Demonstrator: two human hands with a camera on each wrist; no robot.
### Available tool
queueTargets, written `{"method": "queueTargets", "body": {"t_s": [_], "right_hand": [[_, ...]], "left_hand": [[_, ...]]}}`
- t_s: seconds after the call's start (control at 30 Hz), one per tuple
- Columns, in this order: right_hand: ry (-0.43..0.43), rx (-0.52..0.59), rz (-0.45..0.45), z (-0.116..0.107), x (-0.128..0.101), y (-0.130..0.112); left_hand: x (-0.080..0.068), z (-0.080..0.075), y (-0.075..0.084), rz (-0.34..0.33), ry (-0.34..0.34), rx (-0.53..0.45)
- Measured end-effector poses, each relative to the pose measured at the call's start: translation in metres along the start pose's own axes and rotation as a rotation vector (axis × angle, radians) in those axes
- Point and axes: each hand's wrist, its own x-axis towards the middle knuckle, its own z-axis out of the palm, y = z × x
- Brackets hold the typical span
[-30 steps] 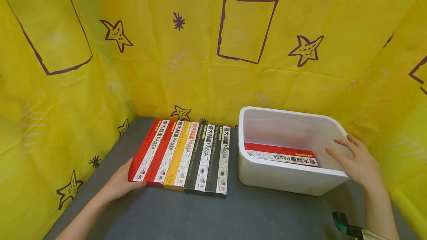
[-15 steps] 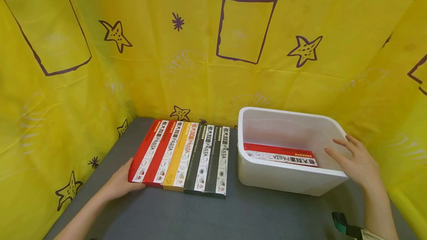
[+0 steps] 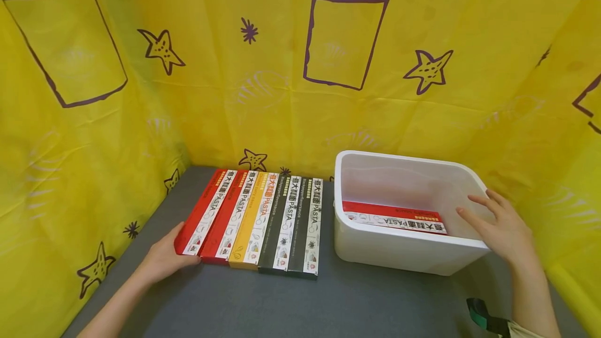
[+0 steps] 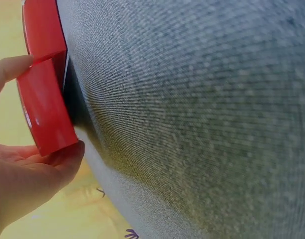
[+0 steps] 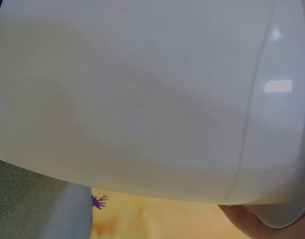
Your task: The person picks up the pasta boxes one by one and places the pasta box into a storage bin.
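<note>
While the left hand (image 3: 161,260) pinches the near end of the outermost red pasta box (image 3: 199,219) at lower left of the frame, lifting it straight up should keep its neighbours undisturbed. Six boxes lie in the row on the grey worktop (image 3: 328,301); a seventh lies inside the white bin (image 3: 408,254), whose right rim the spread right hand (image 3: 502,231) steadies.

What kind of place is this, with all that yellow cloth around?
Probably a staged tabletop booth rather than a real kitchen: yellow cloth with drawn stars walls in a grey table that holds only a row of pasta boxes and a white bin.
</note>
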Motion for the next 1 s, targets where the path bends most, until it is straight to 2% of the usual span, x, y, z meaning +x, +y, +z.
{"method": "queueTargets", "body": {"t_s": [0.2,0.43,0.57,1.0], "right_hand": [[0.003,0.0,0.0,0.0,0.001,0.002],[0.003,0.0,0.0,0.0,0.0,0.002],[0.003,-0.007,0.0,0.0,0.0,0.003],[-0.003,-0.013,0.003,-0.001,-0.001,0.0]], "left_hand": [[-0.001,-0.006,0.004,-0.055,0.028,-0.011],[-0.002,-0.011,0.011,-0.147,0.043,-0.09],[-0.002,-0.013,0.014,-0.175,0.054,-0.123],[-0.005,-0.015,0.026,-0.202,0.214,-0.224]]}}
